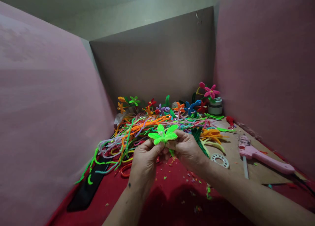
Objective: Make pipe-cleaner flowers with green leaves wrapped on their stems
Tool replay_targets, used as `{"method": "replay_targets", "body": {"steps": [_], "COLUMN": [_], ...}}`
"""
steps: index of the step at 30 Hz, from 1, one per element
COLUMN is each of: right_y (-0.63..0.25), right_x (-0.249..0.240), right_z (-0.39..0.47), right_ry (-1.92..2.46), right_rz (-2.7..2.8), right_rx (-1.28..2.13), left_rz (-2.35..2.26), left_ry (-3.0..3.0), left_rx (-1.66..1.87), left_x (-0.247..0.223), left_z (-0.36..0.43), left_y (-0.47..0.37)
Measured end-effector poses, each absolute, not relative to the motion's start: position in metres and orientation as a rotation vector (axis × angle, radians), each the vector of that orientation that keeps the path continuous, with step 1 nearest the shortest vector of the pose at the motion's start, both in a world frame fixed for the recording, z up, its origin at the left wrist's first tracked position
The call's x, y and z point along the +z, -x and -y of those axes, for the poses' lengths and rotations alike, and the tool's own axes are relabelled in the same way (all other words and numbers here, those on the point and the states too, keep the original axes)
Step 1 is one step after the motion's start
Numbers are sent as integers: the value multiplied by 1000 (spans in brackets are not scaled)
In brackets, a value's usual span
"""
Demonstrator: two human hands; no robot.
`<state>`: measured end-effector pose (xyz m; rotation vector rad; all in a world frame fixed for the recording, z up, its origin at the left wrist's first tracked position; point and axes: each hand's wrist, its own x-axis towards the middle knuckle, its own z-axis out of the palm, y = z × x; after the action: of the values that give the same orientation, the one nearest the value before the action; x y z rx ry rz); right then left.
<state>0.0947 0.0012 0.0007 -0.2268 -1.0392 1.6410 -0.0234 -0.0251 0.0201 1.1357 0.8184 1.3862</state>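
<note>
Both hands, left hand point(144, 160) and right hand point(188, 148), pinch a neon-green pipe-cleaner flower point(162, 135) above the red bench point(118, 199); petals shape best with fingertips gripping close beneath the centre.

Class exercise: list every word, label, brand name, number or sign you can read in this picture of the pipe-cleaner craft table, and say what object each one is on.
None can be read.
The pink glue gun shows no legible brand or marking.
The small pot holding finished flowers has bands but no readable label.
The neon green flower, held by the left hand and right hand, bears no text.
</note>
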Motion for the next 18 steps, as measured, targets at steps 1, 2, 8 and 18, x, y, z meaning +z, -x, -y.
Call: {"method": "replay_targets", "body": {"steps": [1, 2, 8, 18], "right_y": [-95, -95, -95, -91], "right_x": [0, 0, -6, -6], "right_z": [-1, -2, -3, -3], "right_ry": [218, 210, 209, 218], "right_rz": [1044, 1049, 1054, 978], "right_rx": [1640, 1641, 1650, 1691], "left_rz": [-815, -807, -765, -746], "left_ry": [-1140, -1141, -1084, -964], "left_rx": [1383, 1380, 1334, 1225], "left_x": [21, 21, 20, 24], "left_z": [26, 26, 25, 27], "left_y": [23, 23, 25, 29]}}
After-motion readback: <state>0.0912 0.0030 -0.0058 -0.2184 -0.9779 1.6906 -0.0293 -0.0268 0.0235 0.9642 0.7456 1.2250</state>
